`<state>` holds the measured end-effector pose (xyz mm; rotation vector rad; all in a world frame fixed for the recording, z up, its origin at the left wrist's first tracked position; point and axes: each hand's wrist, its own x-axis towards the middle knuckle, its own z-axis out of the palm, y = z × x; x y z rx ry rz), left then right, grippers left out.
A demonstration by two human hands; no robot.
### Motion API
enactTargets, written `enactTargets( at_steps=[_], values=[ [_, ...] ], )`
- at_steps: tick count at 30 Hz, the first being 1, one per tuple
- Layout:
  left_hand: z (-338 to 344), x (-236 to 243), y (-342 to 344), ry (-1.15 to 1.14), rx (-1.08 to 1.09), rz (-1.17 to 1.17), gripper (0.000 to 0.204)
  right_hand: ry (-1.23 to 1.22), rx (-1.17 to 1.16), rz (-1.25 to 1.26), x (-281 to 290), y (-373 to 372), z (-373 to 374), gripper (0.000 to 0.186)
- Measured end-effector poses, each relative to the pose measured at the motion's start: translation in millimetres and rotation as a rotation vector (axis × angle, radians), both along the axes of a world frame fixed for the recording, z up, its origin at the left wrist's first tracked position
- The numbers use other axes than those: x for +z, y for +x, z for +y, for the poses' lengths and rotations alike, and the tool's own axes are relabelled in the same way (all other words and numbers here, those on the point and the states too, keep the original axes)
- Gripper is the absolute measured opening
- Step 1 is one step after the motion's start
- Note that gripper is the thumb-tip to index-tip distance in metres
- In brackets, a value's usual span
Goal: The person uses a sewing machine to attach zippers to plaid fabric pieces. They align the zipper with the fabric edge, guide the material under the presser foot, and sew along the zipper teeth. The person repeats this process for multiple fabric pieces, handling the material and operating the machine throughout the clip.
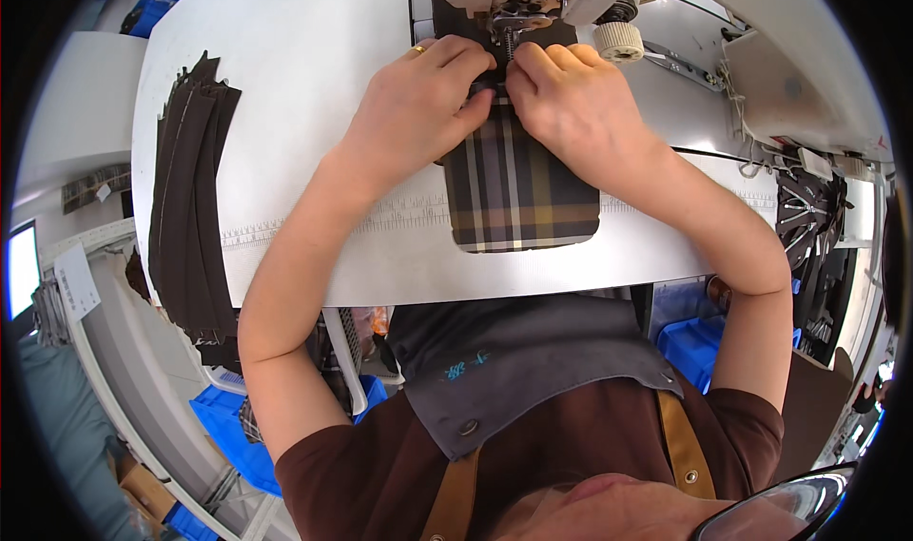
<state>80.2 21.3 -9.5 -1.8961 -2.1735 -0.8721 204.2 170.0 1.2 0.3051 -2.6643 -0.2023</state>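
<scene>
A plaid cloth piece (518, 189) with rounded corners lies under my hands on the white sewing table. Its far part meets dark cloth (456, 18) under the sewing machine's needle and presser foot (510, 37). On the left of the needle, the bent fingers and thumb of my left hand (418, 99) close on the dark cloth. My right hand (575, 89) is curled over the cloth just right of the presser foot, its fingertips partly hidden. Both hands are very near the needle area.
Dark cloth strips (190, 208) are stacked along the table's left side. Scissors or snips (680, 66) lie right of the machine's cream knob (618, 42). More dark strips (808, 208) hang at the far right. Blue bins (233, 436) stand below the table.
</scene>
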Motion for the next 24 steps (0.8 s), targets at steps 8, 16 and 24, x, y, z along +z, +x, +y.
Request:
enactTargets(
  at_steps=[8, 16, 24],
  values=[
    [7, 1, -9, -0.023, 0.035, -0.212, 0.013, -0.575, -0.002, -0.04, -24, -4, 22, 0.012],
    [9, -4, -21, -0.003, 0.055, -0.708, 0.016, -0.744, 0.032, -0.105, -20, 1, 26, 0.013],
    [11, -5, -20, 0.026, 0.041, -0.724, 0.016, -0.667, -0.05, -0.041, -15, 2, 19, 0.018]
  ],
)
